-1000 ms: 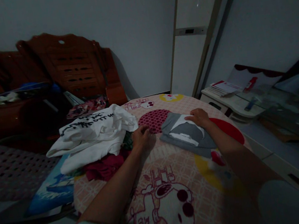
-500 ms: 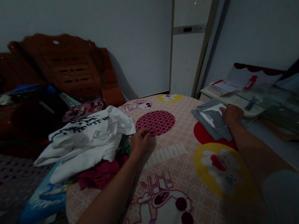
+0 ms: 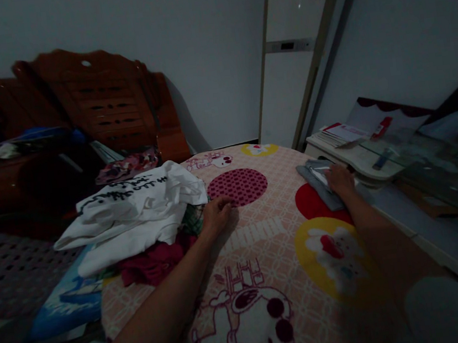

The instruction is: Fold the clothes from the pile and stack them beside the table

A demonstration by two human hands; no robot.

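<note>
Folded grey garment [image 3: 326,195] at right of frame, by counter [image 3: 255,215] edge; right hand [image 3: 339,179] over it, cannot tell whether gripping. Left hand [image 3: 216,216] near centre, half-open, fingers loosely curled, just beside white garment [image 3: 134,216] heaped over dark red cloth [image 3: 156,261].

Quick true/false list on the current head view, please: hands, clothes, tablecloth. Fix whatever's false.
1. The right hand is on the gray cloth. True.
2. The white garment bears dark lettering. True.
3. The white garment lies beneath the maroon cloth. False: it lies over the maroon cloth.
4. The left hand touches the gray cloth too. False: it is apart from it, nearer the white garment.
5. The tablecloth is plain. False: it is patterned, with a red circle among the shapes.
</note>
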